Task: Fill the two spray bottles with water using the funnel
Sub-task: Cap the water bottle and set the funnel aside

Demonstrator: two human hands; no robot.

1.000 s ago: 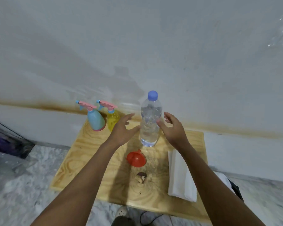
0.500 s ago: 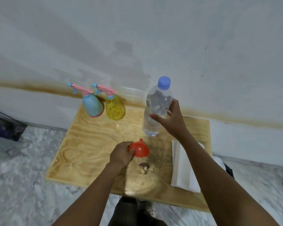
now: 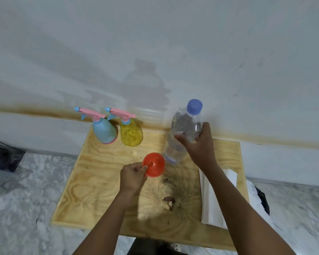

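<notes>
Head view, left to right: the blue spray bottle (image 3: 104,131) and the yellow spray bottle (image 3: 131,134) stand upright just beside each other at the back of the wooden worktop (image 3: 92,190), close to the wall (image 3: 155,52). Both have their pink trigger heads on, so nothing can go in yet. Since they stand so close, a nudge to one would likely topple the other.

Nearer the middle, the left hand (image 3: 132,176) has its grip clamped on the edge of the red funnel (image 3: 155,166), which is held above the worktop with its wide mouth turned up towards the camera. To its right, the right hand (image 3: 201,146) has its grip wrapped round the upper part of the clear water bottle (image 3: 184,133). The bottle is tilted and capped; whether its base touches the worktop I cannot tell.

The main trouble I foresee is that both hands are full while two trigger heads and a cap have to come off. The thin bottle may also squirt when squeezed open, and a light funnel could tip out of a narrow neck and spill water. A white folded cloth (image 3: 208,199) lies at the right edge, under the forearm.
</notes>
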